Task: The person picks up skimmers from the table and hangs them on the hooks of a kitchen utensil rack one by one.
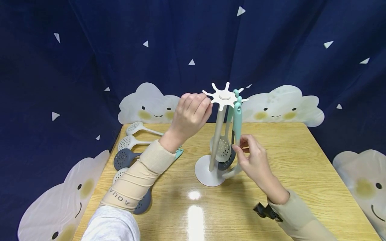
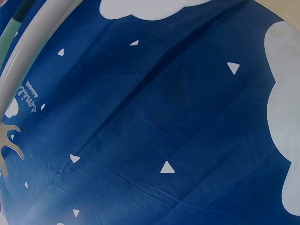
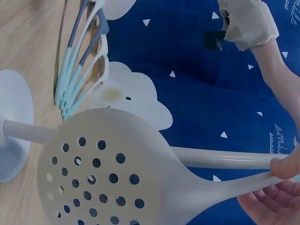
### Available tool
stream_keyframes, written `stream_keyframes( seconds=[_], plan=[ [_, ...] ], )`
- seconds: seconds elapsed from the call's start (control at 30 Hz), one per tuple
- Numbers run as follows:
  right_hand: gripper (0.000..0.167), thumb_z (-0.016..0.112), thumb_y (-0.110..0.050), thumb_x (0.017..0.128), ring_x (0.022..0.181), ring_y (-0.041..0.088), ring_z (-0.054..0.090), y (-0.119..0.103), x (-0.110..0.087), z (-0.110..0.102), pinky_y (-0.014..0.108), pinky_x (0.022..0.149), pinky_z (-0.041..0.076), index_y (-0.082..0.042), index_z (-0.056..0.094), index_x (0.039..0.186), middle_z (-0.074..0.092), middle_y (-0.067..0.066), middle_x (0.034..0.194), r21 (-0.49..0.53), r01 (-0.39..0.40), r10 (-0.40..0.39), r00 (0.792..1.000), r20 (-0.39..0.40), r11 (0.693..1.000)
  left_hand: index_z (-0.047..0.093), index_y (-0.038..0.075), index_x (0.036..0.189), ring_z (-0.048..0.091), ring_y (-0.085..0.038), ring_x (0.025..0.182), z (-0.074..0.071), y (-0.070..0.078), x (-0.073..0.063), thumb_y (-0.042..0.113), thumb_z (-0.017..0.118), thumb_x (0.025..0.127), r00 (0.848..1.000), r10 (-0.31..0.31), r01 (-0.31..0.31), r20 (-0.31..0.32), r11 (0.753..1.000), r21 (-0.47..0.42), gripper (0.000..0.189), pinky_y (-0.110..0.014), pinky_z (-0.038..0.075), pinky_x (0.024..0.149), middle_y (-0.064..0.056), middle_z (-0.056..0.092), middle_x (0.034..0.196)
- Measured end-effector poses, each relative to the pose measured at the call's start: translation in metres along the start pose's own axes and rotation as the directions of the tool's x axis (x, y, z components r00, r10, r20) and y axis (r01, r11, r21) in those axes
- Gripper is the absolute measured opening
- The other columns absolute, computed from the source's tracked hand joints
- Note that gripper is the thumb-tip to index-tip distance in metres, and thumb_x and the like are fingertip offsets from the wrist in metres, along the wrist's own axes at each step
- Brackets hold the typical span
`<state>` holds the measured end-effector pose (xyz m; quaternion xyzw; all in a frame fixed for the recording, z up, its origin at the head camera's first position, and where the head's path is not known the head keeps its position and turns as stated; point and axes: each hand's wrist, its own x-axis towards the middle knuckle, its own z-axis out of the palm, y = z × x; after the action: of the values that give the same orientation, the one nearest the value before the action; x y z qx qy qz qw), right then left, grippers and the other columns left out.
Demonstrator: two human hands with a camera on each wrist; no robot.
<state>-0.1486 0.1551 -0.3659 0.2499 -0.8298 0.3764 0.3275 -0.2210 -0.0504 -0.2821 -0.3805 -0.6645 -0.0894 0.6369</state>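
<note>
A white utensil rack (image 1: 215,144) stands on its round base, with several arms spread at the top. My left hand (image 1: 193,112) grips the end of one arm on the rack's left side. On the right, my right hand (image 1: 253,157) pinches the pale neck of a skimmer with a teal handle (image 1: 238,120). The skimmer's broad pale holed head (image 3: 108,173) fills much of the right wrist view, beside the rack pole. Behind it hang a pale slotted spoon (image 1: 223,149) and a dark slotted utensil (image 1: 227,164). In the left wrist view the pole (image 2: 40,42) shows, but the hand does not.
Several more utensils lie in a row at the table's left, among them a dark skimmer (image 1: 122,159) and pale skimmers, partly covered by my left forearm. Their teal handle ends (image 3: 65,101) bunch together in the right wrist view. A blue curtain (image 1: 193,40) hangs behind the wooden table (image 1: 286,150).
</note>
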Motion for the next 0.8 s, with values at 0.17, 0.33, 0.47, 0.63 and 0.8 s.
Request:
stream_keyframes(
  seconds=[0.17,0.33,0.47,0.63,0.8],
  plan=[
    [0.025,0.070,0.008,0.072,0.067,0.022,0.061,-0.001,0.000,0.004,0.027,0.058,0.052,0.005,0.053,0.090,0.057,0.011,0.075,0.003,-0.003,0.003,1.000,-0.016,1.000,0.057,0.000,0.089,0.053,-0.025,0.079,0.000,0.000,0.000,0.004,0.064,0.079,1.000,-0.002,0.002,-0.004,1.000,-0.005,0.013,-0.037,0.044,0.073,-0.012,0.058,0.087],
    [0.025,0.070,0.009,0.072,0.068,0.020,0.062,-0.001,0.000,0.008,0.020,0.054,0.050,0.004,0.053,0.089,0.058,0.009,0.075,0.000,-0.017,0.017,1.000,-0.018,1.000,0.057,0.000,0.090,0.053,-0.025,0.079,-0.001,0.000,0.001,0.005,0.065,0.079,1.000,-0.003,0.003,-0.007,1.000,-0.007,0.014,-0.037,0.044,0.073,-0.012,0.058,0.088],
    [0.025,0.071,0.008,0.072,0.068,0.019,0.061,-0.002,0.000,0.010,0.020,0.056,0.052,0.004,0.053,0.089,0.058,0.010,0.076,0.013,-0.036,0.036,0.999,-0.006,0.999,0.058,0.000,0.089,0.054,-0.025,0.080,-0.001,0.000,0.001,0.005,0.065,0.079,1.000,-0.004,0.004,-0.004,1.000,-0.005,0.013,-0.037,0.044,0.073,-0.012,0.058,0.088],
    [0.026,0.071,0.008,0.072,0.068,0.020,0.061,-0.003,0.001,0.013,0.026,0.056,0.054,0.005,0.052,0.090,0.057,0.012,0.076,0.027,-0.063,0.063,0.998,-0.002,0.998,0.058,0.000,0.089,0.054,-0.025,0.080,-0.001,0.000,0.000,0.005,0.064,0.079,1.000,-0.003,0.003,-0.001,1.000,0.001,0.013,-0.036,0.044,0.073,-0.012,0.058,0.088],
    [0.025,0.070,0.007,0.073,0.068,0.020,0.062,-0.005,0.002,0.016,0.027,0.055,0.054,0.005,0.052,0.090,0.058,0.012,0.077,0.030,-0.083,0.083,0.997,0.003,0.996,0.058,0.000,0.089,0.054,-0.025,0.080,0.000,0.000,0.000,0.004,0.064,0.079,1.000,-0.001,0.001,0.002,1.000,-0.001,0.013,-0.036,0.044,0.073,-0.012,0.058,0.087]
  ],
)
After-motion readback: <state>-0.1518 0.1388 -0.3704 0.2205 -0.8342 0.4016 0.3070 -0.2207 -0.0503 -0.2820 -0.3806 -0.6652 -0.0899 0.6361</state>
